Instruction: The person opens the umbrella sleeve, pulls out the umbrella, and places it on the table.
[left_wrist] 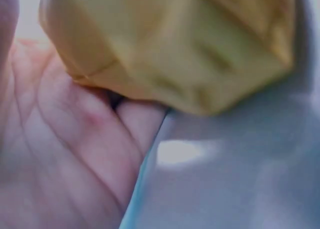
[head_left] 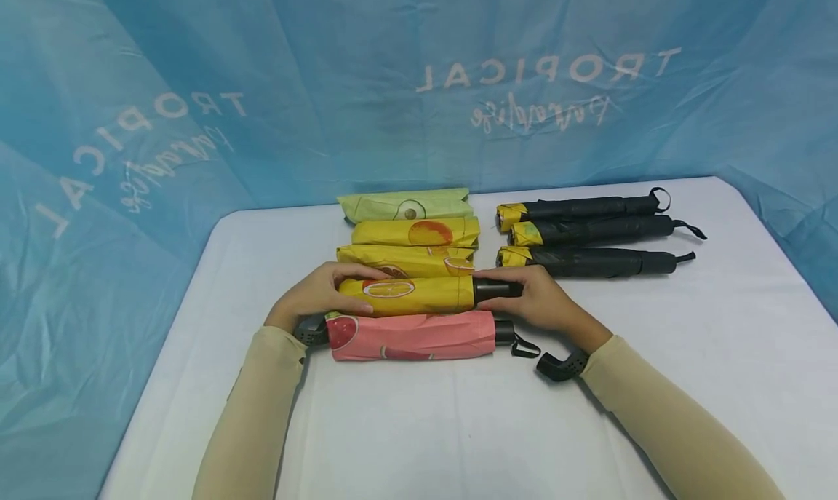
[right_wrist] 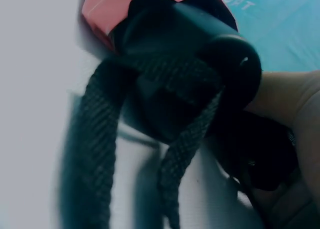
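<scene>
A folded umbrella in a yellow sleeve with an orange-slice print [head_left: 432, 295] lies across the white table between both hands. My left hand [head_left: 321, 292] grips its left end, thumb on the near side and fingers on the far side. In the left wrist view the yellow sleeve's end [left_wrist: 165, 49] sits against the palm. My right hand [head_left: 540, 300] holds the black handle at the other end between thumb and fingers. Just nearer lies a pink umbrella [head_left: 419, 338] with a watermelon print; its black handle and wrist strap [right_wrist: 102, 139] fill much of the right wrist view.
Behind are two more yellow umbrellas [head_left: 406, 260] [head_left: 393, 233] and a green avocado-print one [head_left: 419, 205], stacked in a column. Three black umbrellas with yellow ends [head_left: 602, 262] lie at the right. A blue printed curtain [head_left: 366, 107] hangs behind the white table [head_left: 406, 427].
</scene>
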Demonstrator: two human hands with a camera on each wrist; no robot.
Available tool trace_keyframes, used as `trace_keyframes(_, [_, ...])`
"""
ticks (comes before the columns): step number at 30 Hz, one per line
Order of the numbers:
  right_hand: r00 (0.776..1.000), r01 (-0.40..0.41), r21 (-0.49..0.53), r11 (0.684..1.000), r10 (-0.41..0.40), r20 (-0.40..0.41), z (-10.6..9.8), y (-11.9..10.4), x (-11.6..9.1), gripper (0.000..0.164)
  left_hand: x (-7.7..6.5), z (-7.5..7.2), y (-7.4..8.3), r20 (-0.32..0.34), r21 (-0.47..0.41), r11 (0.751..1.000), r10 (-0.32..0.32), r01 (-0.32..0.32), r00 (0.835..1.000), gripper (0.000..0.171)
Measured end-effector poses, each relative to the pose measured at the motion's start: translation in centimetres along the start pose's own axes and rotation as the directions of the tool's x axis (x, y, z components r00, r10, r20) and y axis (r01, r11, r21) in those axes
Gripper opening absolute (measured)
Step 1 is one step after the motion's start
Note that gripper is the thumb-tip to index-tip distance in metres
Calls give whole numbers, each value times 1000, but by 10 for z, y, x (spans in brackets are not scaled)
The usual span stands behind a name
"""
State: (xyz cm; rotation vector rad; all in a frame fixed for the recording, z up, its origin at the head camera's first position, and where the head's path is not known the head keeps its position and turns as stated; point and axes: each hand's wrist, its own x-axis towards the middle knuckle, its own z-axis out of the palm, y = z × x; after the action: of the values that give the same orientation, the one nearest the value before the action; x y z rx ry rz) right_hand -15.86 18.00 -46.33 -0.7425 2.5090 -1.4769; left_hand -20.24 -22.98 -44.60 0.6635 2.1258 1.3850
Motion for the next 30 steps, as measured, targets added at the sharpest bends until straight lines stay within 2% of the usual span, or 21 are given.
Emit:
trace_keyframes(5, [997,-74,32,997,74,-10,-2,-2,0,55,-1,0,1,-24,-30,999,-24,23,999,52])
trace_keyframes(10, [996,-91,68,994,92,-11,-2,-3,-1,54,-3,-1,3,-21,-73,997,-26,24,999,59])
trace_keyframes(16, [993,-118,106,987,119,-7,-5,-5,-2,49,-3,-1,3,-37,-67,998,-9,6,999,64])
trace_keyframes(26, [981,-191,135,972,194,-4,-7,-7,-2,49,1,-1,2,-62,-64,997,34,-38,997,58])
trace_keyframes(30, [981,-190,140,972,195,-20,-9,-10,-2,48,0,-1,4,-82,-62,998,18,-23,996,57])
